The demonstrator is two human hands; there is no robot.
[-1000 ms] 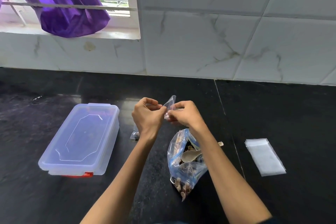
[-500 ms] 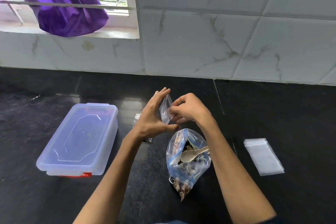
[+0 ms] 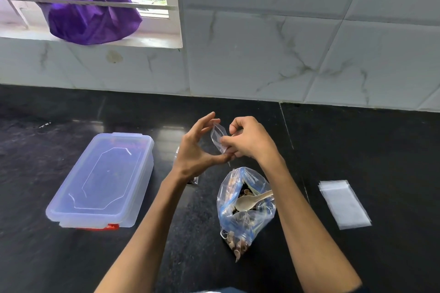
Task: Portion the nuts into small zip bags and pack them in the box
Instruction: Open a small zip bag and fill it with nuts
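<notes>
Head view: the right hand (image 3: 250, 140) pinches a small zip bag (image 3: 218, 137) above the counter (image 3: 357, 145), and the left hand (image 3: 197, 150) cradles it, fingers straight, thumb at its bottom edge. Below them stands the open nut bag (image 3: 245, 211), spoon (image 3: 252, 201) inside. Lidded box (image 3: 102, 181) on the left, empty bags (image 3: 344, 204) stacked on the right.

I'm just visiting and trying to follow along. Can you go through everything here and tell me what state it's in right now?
small zip bag: empty, held up between both hands.
left hand: fingers spread, thumb under the bag.
right hand: pinching the bag.
large bag of nuts: open, standing on the counter.
spoon: resting in the large bag's mouth.
plastic box: lid on.
stack of empty zip bags: lying flat.
filled small bag: mostly hidden behind the left wrist.
</notes>
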